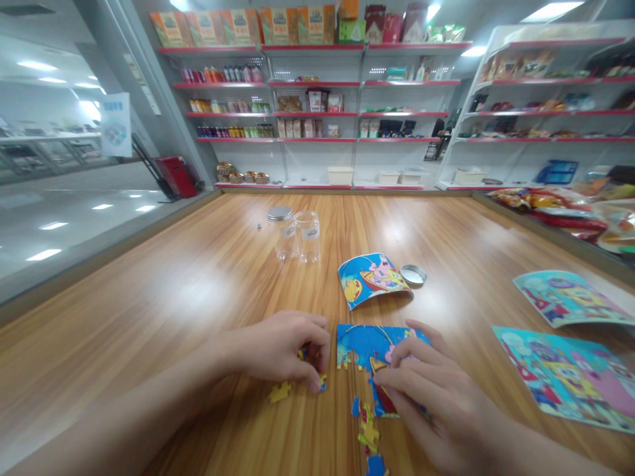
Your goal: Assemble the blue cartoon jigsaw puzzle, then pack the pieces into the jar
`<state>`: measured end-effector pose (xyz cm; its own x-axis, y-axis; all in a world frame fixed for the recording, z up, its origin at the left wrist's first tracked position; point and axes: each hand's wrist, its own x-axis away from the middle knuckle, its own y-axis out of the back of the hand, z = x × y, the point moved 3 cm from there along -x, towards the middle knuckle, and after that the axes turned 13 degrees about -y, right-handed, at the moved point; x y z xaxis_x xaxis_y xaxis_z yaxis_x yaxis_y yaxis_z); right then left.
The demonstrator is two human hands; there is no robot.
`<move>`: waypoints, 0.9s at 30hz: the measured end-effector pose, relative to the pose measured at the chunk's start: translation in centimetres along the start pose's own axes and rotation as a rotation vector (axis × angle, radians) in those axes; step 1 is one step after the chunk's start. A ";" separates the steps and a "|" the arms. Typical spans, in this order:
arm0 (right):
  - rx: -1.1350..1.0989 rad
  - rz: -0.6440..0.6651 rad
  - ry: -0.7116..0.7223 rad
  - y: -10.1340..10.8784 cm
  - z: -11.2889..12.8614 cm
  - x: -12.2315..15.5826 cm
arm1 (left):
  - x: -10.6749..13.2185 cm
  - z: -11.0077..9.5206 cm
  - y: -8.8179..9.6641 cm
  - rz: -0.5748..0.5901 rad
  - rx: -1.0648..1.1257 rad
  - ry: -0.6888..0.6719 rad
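Observation:
A partly assembled jigsaw puzzle point(364, 340) with a blue background lies flat in front of me. My right hand point(436, 390) rests over its right side, fingers stretched and apart, hiding part of the picture. To the left of the puzzle, my left hand point(292, 344) curls over a few loose pieces, its thumb and fingertips at a small puzzle piece point(323, 382). A yellow puzzle piece point(280, 392) lies just below that hand. Several loose pieces point(368, 430) trail down from the puzzle's lower left edge. Behind it stands a curved reference picture point(374, 279) with the same blue scene.
A lidded clear jar point(285, 238) and an open clear jar point(308, 241) stand toward the back. A metal lid point(413, 275) lies beside the reference picture. Two cartoon sheets point(570, 377) are at the right. Snack bags point(560, 208) lie past the right edge, stocked shelves point(317, 82) beyond.

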<state>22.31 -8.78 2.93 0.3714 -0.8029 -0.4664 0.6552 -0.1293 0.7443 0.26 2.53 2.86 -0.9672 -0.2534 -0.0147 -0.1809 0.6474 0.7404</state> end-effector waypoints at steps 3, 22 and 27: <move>0.003 0.016 -0.007 -0.2 -0.1 0.1 | 0.0 0.1 0.0 0.005 0.001 0.000; 0.023 0.040 0.019 -0.2 0.3 0.1 | -0.1 0.0 -0.1 0.005 0.003 0.010; 0.044 0.096 0.020 -0.5 0.6 0.4 | 0.1 0.2 -0.1 0.010 -0.012 0.009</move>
<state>21.74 -9.44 2.67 0.4445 -0.8008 -0.4014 0.5867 -0.0783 0.8060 0.18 2.59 2.71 -0.9674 -0.2532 -0.0012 -0.1689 0.6417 0.7481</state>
